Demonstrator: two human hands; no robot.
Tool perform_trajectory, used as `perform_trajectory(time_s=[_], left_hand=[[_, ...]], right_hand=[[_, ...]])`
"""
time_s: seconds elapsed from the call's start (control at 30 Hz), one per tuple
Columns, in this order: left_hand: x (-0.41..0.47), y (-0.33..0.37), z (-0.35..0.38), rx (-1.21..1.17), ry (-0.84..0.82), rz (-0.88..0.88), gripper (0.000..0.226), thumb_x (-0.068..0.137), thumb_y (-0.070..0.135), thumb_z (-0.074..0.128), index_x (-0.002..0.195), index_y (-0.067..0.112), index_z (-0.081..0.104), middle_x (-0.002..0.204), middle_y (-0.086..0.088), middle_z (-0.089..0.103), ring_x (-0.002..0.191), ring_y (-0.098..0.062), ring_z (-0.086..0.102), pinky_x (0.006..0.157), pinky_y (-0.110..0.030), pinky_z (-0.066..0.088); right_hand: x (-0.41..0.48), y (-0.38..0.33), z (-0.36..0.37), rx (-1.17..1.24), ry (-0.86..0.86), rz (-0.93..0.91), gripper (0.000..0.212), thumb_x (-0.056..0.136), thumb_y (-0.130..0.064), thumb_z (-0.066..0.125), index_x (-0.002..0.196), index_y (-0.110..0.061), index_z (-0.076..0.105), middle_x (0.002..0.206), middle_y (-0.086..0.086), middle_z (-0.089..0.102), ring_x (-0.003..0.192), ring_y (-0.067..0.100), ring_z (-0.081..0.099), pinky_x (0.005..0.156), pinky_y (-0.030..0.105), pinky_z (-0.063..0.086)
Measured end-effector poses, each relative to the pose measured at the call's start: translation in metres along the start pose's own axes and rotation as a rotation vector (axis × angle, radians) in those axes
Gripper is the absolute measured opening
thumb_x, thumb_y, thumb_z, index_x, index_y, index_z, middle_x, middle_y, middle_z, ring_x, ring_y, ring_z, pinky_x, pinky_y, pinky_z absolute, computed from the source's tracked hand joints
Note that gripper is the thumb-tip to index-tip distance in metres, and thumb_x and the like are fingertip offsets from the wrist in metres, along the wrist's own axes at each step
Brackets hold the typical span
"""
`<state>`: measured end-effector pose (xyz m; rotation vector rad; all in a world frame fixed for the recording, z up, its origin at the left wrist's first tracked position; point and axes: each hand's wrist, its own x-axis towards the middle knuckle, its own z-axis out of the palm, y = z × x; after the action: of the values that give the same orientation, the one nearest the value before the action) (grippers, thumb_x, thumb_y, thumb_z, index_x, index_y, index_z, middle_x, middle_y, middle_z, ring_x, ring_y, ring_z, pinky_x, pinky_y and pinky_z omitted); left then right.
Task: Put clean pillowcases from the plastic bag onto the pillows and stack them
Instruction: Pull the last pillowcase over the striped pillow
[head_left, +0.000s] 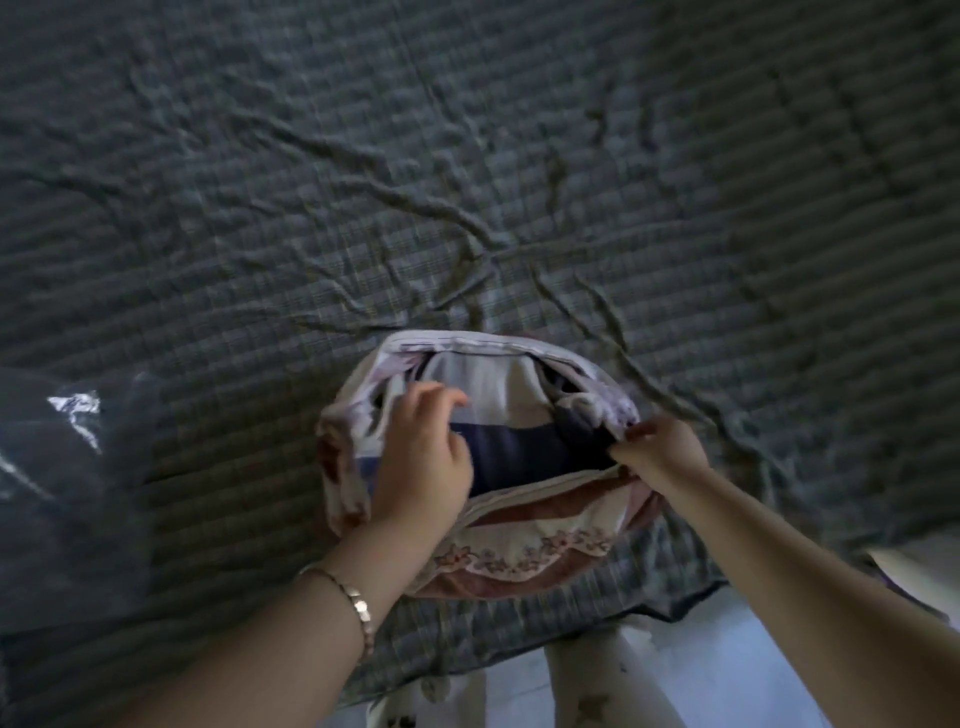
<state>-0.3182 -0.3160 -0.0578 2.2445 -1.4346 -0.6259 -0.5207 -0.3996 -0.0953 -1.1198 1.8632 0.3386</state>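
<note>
A pillow (498, 415) with white, beige and navy stripes stands on end on the bed, near its front edge. A pillowcase (524, 551) with pink bands and a flower border is bunched around it, its mouth open wide at the top. My left hand (421, 457) rests on the pillow's left side inside the mouth, fingers loosely bent. My right hand (657, 452) pinches the pillowcase's right rim. A clear plastic bag (67, 467) with dark cloth inside lies at the left.
The bed is covered by a wrinkled grey-blue checked sheet (467, 156) that fills most of the view. Its front edge runs along the bottom, where a pale floor (727, 670) and my white-trousered legs show. A pale object (914, 566) sits at the right edge.
</note>
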Motion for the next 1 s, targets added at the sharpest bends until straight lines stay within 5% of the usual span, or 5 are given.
perform_trajectory(time_s=[0.2,0.4,0.57,0.83,1.0], left_hand=[[0.001,0.104,0.057,-0.442,-0.762,-0.236,0.011,0.086,0.031,0.064,0.090,0.022,0.063,0.084,0.009,0.063,0.082,-0.008,0.060,0.073,-0.021,0.047],[-0.006,0.126,0.075,-0.539,-0.701,-0.297,0.017,0.077,0.018,0.075,0.070,0.024,0.061,0.064,0.012,0.063,0.063,0.001,0.059,0.062,-0.012,0.047],[-0.004,0.120,0.079,-0.570,-0.611,-0.497,0.012,0.085,0.018,0.066,0.073,0.017,0.069,0.064,0.000,0.065,0.055,-0.002,0.058,0.060,-0.018,0.046],[-0.003,0.114,0.073,-0.604,-0.724,-0.555,0.027,0.084,-0.001,0.061,0.071,0.021,0.069,0.068,-0.001,0.067,0.067,-0.014,0.061,0.065,-0.023,0.049],[0.014,0.120,0.065,-0.698,-0.543,-0.673,0.012,0.084,0.023,0.066,0.084,0.012,0.070,0.087,-0.010,0.072,0.082,-0.023,0.070,0.076,-0.038,0.058]], right_hand=[[-0.025,0.017,-0.043,0.250,0.088,-0.179,0.015,0.078,-0.014,0.071,0.074,-0.021,0.058,0.068,-0.007,0.058,0.061,0.011,0.054,0.050,0.023,0.041],[-0.036,0.045,-0.072,0.979,-0.233,-0.023,0.010,0.094,-0.010,0.052,0.099,-0.014,0.060,0.081,0.010,0.072,0.069,0.017,0.069,0.066,0.025,0.059],[-0.033,0.060,-0.069,0.615,-0.189,-0.263,0.014,0.087,-0.012,0.062,0.094,-0.023,0.067,0.093,-0.008,0.069,0.089,0.003,0.064,0.073,0.014,0.052],[-0.027,0.030,-0.050,0.589,-0.188,-0.105,0.014,0.076,-0.029,0.076,0.085,-0.018,0.073,0.070,-0.004,0.069,0.066,0.009,0.066,0.062,0.026,0.057],[-0.039,0.031,-0.037,0.270,0.303,-0.509,0.013,0.080,-0.011,0.069,0.091,-0.016,0.075,0.072,-0.005,0.062,0.063,0.015,0.061,0.051,0.017,0.046]])
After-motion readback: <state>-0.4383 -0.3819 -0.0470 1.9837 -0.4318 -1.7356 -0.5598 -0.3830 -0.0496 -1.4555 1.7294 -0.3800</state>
